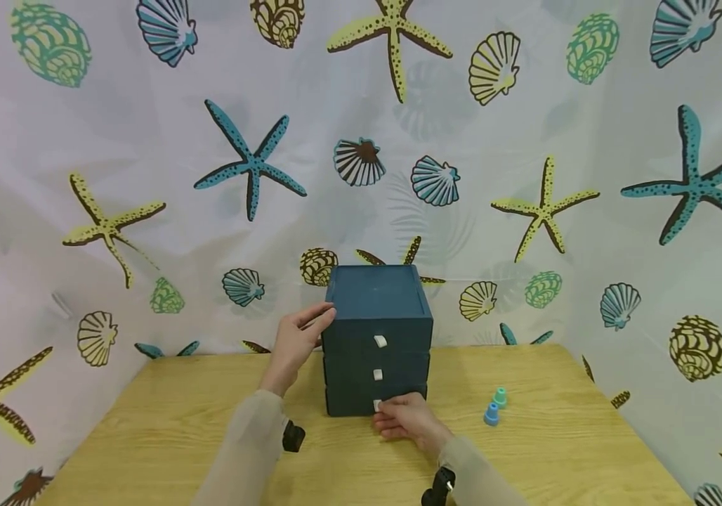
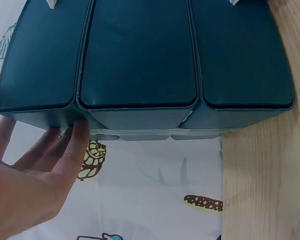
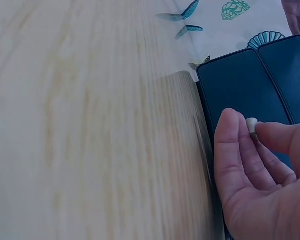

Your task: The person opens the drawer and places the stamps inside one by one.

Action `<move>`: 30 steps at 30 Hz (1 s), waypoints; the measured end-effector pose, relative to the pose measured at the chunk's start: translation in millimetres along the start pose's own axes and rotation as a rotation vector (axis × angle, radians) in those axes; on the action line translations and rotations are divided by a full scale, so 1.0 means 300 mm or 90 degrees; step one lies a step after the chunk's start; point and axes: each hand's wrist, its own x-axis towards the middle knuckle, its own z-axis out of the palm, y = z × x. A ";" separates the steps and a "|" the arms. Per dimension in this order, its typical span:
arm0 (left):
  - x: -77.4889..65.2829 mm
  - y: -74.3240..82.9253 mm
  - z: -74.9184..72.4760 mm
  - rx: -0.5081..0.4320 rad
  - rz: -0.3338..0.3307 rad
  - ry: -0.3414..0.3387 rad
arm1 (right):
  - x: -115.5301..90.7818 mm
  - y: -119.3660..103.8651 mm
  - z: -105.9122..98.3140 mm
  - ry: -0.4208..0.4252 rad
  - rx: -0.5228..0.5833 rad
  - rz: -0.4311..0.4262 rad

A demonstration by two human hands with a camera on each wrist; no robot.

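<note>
A dark blue cabinet with three stacked drawers stands on the table, each front bearing a small white knob. All three drawers look closed. My right hand pinches the bottom drawer's knob between thumb and fingers, as the right wrist view shows. The left hand rests against the cabinet's upper left side. Its fingers lie fairly straight along that side in the left wrist view. Above the right hand are the middle knob and the top knob, both untouched.
To the right of the cabinet, a blue peg-like piece and a green one stand close together on the wooden table. A white cloth printed with starfish and shells hangs behind the cabinet and at both sides.
</note>
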 end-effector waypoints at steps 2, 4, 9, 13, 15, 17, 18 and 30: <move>0.000 -0.002 0.000 0.004 0.004 0.003 | 0.001 0.001 0.002 0.003 0.006 -0.001; 0.002 -0.004 -0.002 0.006 0.011 0.006 | 0.002 0.001 0.004 0.007 0.013 0.001; 0.001 -0.007 -0.008 0.002 0.011 0.002 | -0.002 0.006 0.009 0.014 0.023 0.016; -0.001 -0.003 -0.010 -0.002 0.008 -0.010 | -0.016 0.006 0.005 0.006 0.016 0.020; -0.001 0.001 -0.009 -0.002 0.004 -0.016 | -0.027 0.004 0.001 0.002 0.005 0.023; -0.001 0.007 -0.009 -0.001 -0.002 -0.019 | -0.039 0.001 -0.002 0.001 -0.008 0.030; -0.002 0.009 -0.008 0.000 -0.006 -0.019 | -0.045 0.000 -0.004 -0.001 -0.014 0.034; -0.002 0.013 -0.010 0.001 -0.017 -0.009 | -0.102 -0.006 0.009 -0.018 -0.059 0.044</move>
